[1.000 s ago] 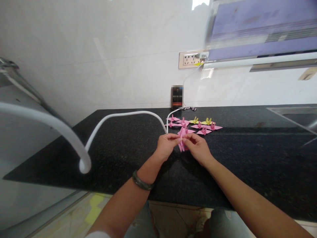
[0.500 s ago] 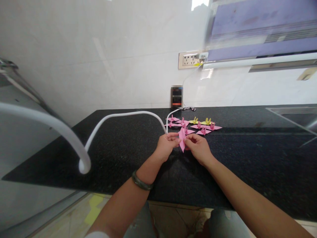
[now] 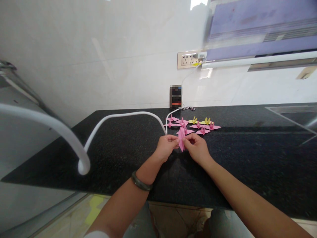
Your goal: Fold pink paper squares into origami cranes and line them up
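Observation:
Between my two hands is a folded pink paper, pointed at its lower end, raised over the dark counter. My left hand pinches its left edge with thumb and fingers. From the other side, my right hand grips its right edge, fingers curled. Just beyond lie several pink paper cranes in loose rows, wings spread. Two yellow paper cranes sit at the back of the group. The folded paper partly covers a pink crane behind it.
A thick white flexible tube arches over the black counter from the left and ends behind my left hand. A phone-like device, blurred out, leans on the wall below a socket. At right is a sink edge.
The pink paper looks narrower between my fingers, its sides drawn closer together. My right hand has shifted very slightly left; the cranes lie as before.

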`<state>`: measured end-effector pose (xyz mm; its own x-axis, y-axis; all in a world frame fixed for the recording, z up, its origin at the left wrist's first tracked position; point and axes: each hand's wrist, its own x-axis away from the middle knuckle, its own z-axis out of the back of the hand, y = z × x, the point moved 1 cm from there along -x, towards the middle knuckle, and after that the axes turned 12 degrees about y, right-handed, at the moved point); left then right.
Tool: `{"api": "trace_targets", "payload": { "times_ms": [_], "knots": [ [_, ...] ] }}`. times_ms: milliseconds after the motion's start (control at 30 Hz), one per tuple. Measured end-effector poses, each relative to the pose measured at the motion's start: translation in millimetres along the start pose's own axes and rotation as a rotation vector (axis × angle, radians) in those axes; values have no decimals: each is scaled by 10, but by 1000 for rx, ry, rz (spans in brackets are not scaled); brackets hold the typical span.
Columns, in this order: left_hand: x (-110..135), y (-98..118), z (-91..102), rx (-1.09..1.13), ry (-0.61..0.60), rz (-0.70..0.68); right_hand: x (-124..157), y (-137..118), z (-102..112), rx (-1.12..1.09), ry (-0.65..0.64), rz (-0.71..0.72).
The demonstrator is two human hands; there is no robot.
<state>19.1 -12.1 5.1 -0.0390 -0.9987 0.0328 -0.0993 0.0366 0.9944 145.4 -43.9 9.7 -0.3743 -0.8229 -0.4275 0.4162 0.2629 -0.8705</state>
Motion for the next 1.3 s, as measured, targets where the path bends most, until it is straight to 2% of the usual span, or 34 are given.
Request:
{"api": "trace_targets", "payload": {
  "times_ms": [133, 267, 367, 500, 667, 800, 1100, 1200, 1300],
  "knots": [
    [29, 4, 4, -326, 115, -300, 59, -75, -23, 154, 74, 150],
    [114, 71, 19, -571, 170, -560, 117, -132, -56, 216, 127, 247],
    [165, 126, 29, -676, 205, -667, 141, -145, -78, 179, 114, 307],
    [182, 159, 33, -694, 238, -698, 150, -142, -91, 72, 98, 363],
    [192, 177, 28, -569, 216, -679, 147, -142, -79, 36, 136, 294],
    [186, 152, 10, -391, 182, -594, 118, -142, -61, 60, 156, 251],
    [83, 77, -21, 53, 103, -150, 107, -166, -60, 49, 116, 271],
    [72, 74, -23, 87, 54, -31, 113, -157, -61, 43, 106, 272],
    [64, 58, -21, 84, 56, 18, 107, -148, -52, 32, 104, 240]
  ]
}}
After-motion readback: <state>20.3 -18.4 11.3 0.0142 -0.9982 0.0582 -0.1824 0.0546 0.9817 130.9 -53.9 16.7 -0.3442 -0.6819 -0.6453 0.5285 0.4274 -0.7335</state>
